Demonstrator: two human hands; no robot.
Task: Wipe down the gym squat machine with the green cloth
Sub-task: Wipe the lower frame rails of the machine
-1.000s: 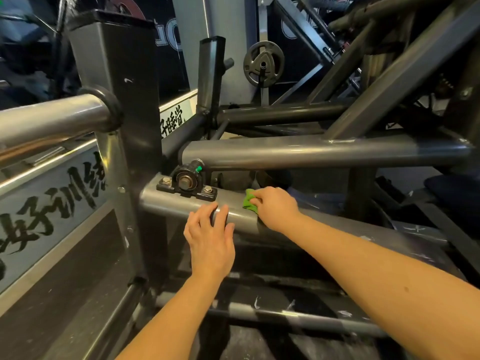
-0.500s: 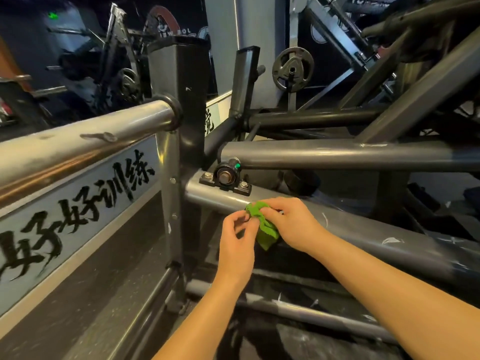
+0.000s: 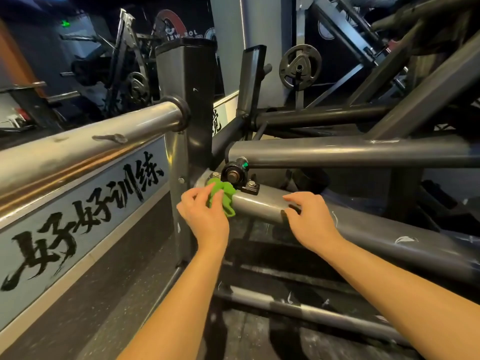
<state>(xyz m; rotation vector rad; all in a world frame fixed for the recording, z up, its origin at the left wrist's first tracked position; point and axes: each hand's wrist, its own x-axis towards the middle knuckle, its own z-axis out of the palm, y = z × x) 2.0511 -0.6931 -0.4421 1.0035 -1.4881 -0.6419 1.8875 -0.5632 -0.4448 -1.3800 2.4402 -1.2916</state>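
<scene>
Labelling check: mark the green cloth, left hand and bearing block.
green cloth (image 3: 227,189), head view, bunched middle.
left hand (image 3: 205,222), head view, back of hand.
bearing block (image 3: 233,175), head view, round front face.

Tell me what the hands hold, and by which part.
The left hand pinches the green cloth by its bunched middle; the right hand only rests on the grey tube.

One view only: head cam, wide-angle, pitched forward and down, close to the bearing block (image 3: 235,175), which sits near frame centre. Forearms (image 3: 197,294) enter from the bottom edge below the block. Lettered railing panel (image 3: 78,216) is left of it, weight plate (image 3: 300,66) far behind it.
</scene>
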